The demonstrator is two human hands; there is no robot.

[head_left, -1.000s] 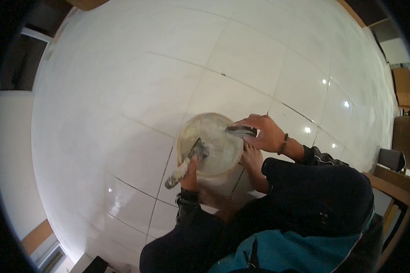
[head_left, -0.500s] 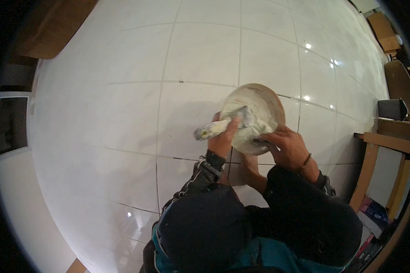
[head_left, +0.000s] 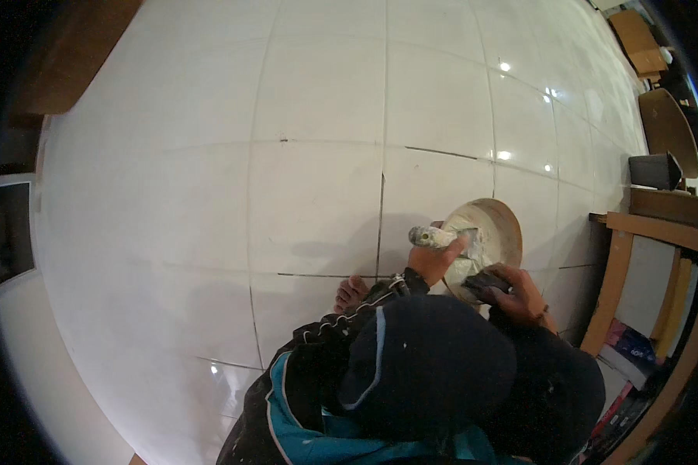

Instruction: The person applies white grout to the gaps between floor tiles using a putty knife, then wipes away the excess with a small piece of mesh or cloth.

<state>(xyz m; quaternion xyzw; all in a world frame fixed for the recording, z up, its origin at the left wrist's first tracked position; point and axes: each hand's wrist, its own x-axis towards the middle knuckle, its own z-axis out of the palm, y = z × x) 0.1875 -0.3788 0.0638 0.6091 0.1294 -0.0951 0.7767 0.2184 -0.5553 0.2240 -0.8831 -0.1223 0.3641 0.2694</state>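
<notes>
My left hand (head_left: 434,263) grips the pale, paste-smeared handle of a trowel (head_left: 433,236), whose metal blade sits over a round, tan-rimmed bowl (head_left: 502,218) of creamy white paste. My right hand (head_left: 520,288) holds a dark, flat tool, probably a scraper (head_left: 485,283), at the bowl's near edge, with fingers closed on it. The bowl is right of the view's centre, close in front of my dark-clothed knees, which hide part of my right wrist.
Pale floor tiles (head_left: 318,93) have dark grout lines. My bare foot (head_left: 351,293) shows left of my hands. Wooden frames with boards (head_left: 616,279), a dark bin (head_left: 651,170) and cardboard (head_left: 636,43) stand at the right. Brown furniture (head_left: 77,54) is at the upper left.
The view has shifted over the floor. Over the last second, the bowl and both hands have moved rightward in view, now low by my knees, with both tools still held.
</notes>
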